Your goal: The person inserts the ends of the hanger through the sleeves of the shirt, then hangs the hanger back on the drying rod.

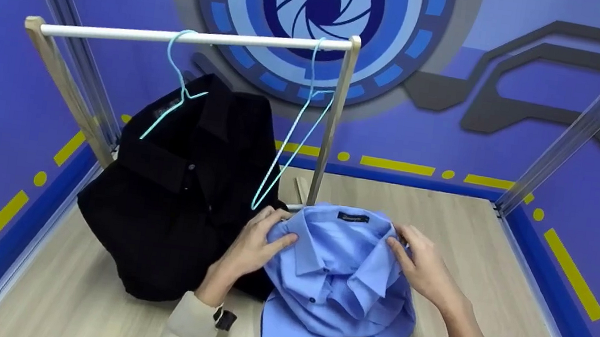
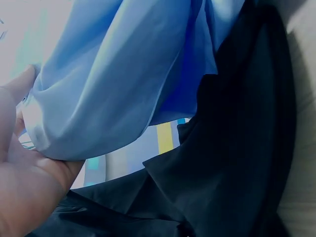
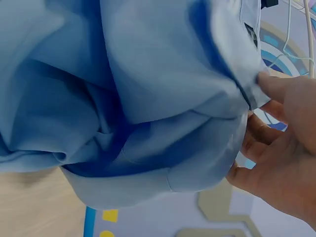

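Observation:
A light blue collared shirt (image 1: 311,307) is held up by its shoulders above the wooden table, collar at the top with a dark label inside. My left hand (image 1: 257,240) pinches the shoulder on the left side, thumb in front. On the other side my right hand (image 1: 423,261) grips the opposite shoulder beside the collar, thumb over the cloth. The shirt's lower part is bunched, and its sleeves hang toward the table. In the right wrist view, thumb and fingers of the right hand (image 3: 281,133) pinch the blue cloth near the collar.
A rack with a white rail (image 1: 122,33) and wooden legs stands behind. From it hang a black shirt (image 1: 166,232) on a mint hanger (image 1: 175,61), and a bare mint hanger (image 1: 296,128) near the right leg. Blue panels (image 1: 595,142) wall the table (image 1: 442,220).

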A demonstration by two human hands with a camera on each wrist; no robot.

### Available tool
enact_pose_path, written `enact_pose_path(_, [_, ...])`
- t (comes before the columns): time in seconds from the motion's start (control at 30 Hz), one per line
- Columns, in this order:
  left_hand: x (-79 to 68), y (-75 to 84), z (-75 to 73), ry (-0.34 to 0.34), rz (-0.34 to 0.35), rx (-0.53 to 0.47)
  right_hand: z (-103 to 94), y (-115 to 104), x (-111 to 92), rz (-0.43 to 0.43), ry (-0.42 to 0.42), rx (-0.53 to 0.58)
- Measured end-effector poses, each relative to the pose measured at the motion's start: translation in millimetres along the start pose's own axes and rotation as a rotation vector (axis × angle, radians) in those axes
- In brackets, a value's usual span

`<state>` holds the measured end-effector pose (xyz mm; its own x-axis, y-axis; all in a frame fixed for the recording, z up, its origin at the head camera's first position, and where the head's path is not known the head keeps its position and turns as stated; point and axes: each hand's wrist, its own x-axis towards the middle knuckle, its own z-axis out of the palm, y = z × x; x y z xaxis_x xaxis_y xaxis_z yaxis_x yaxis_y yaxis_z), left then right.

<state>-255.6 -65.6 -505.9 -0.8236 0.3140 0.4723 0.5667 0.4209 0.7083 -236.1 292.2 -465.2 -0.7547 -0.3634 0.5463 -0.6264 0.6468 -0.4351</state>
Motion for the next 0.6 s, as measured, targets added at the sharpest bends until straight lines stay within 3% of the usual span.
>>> enact_pose_path(0.2, [-2.0, 0.0, 2.7, 0.009, 0.011, -0.012, 6.8, -1.0, -8.1, 0.132, -0.059, 0.043])
enact_pose_path(0.43, [-4.6, -4.2, 5.0, 0.016, 0.019, -0.026, 14.7, 1.8, -11.3, 0.049, -0.11, 0.002])
enact_pose_path(0.6, [-5.3, -6.4, 4.3, 0.036, 0.033, -0.032, 14.5, 3.5, -15.9, 0.087, -0.176, -0.019])
